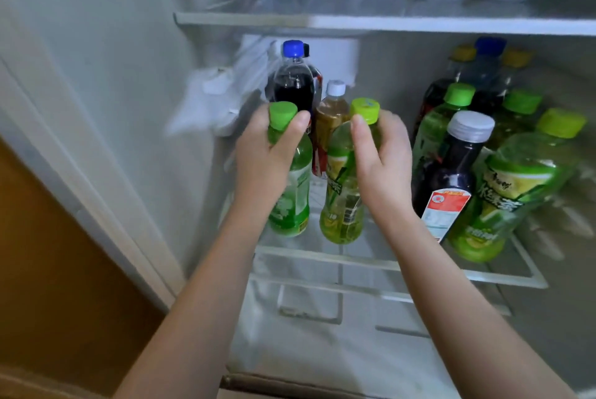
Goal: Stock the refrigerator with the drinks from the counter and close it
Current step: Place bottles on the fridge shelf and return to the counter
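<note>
I look into the open refrigerator. My left hand [264,153] grips the neck of a green bottle [292,202] with a green cap. My right hand [383,157] grips a yellow-green tea bottle [342,202] just under its lime cap. Both bottles stand upright on the glass shelf [354,258], side by side at its left front. Behind them stand a dark cola bottle [293,82] with a blue cap and a brown tea bottle [330,111] with a white cap.
A cluster of several bottles fills the shelf's right side, with a dark white-capped bottle [451,173] and a large green tea bottle [512,192] in front. The shelf above [387,23] holds several water bottles. A drawer [322,318] sits below. The fridge wall [129,76] is on the left.
</note>
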Demonstrator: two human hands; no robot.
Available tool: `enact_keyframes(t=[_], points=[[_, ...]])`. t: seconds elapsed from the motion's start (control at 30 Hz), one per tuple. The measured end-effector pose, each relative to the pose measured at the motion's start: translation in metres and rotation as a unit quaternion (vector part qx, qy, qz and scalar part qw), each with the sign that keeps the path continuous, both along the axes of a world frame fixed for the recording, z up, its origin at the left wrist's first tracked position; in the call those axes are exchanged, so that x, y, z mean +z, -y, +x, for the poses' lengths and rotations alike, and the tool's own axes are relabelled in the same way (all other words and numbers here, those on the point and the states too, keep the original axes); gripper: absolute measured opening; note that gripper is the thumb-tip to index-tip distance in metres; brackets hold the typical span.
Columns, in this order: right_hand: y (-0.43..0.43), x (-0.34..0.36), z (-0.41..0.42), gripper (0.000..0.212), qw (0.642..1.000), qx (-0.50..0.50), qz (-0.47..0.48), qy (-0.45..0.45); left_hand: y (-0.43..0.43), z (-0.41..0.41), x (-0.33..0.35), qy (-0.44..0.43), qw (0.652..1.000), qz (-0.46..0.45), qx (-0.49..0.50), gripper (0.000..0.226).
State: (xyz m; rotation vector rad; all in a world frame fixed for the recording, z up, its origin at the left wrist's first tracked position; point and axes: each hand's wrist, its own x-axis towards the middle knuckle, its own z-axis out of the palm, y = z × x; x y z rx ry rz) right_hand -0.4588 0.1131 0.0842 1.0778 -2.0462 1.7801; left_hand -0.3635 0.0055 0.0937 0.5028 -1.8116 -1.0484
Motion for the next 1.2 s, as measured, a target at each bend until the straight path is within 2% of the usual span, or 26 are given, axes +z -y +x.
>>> enact_keyframes(t=[0.1,0.23,0.33,0.5,0.6,0.8,0.93,1.2], points=[[0.002,-0.003,-0.001,0.029,1.000,-0.002,0.010,0.006,0.009,-0.009,-0.003,-0.018,0.999,0.031,0.004,0.015],[-0.006,-0.025,0.004,0.060,0.998,-0.001,0.006,0.066,0.005,-0.011,-0.024,-0.065,0.996,0.059,0.021,0.027],[-0.019,-0.059,0.015,0.054,0.996,0.031,0.040,0.077,-0.007,-0.003,-0.059,-0.062,0.996,0.056,0.013,0.056],[-0.031,-0.095,0.015,0.054,0.992,0.009,0.121,0.026,-0.022,0.013,-0.111,0.017,1.000,0.021,0.009,0.077],[-0.031,-0.097,0.009,0.053,0.992,0.015,0.127,0.012,-0.020,0.016,-0.115,0.051,0.997,-0.026,0.049,0.080],[-0.017,-0.094,-0.004,0.054,0.989,0.019,0.147,0.018,-0.009,0.007,-0.109,0.100,0.994,-0.016,0.050,0.083],[0.001,-0.090,-0.018,0.059,0.984,0.028,0.171,0.047,0.006,-0.007,-0.098,0.086,0.996,0.000,0.034,0.080],[0.023,-0.086,-0.034,0.061,0.984,0.022,0.167,0.054,0.012,-0.022,-0.101,0.102,0.993,0.012,0.062,0.081]])
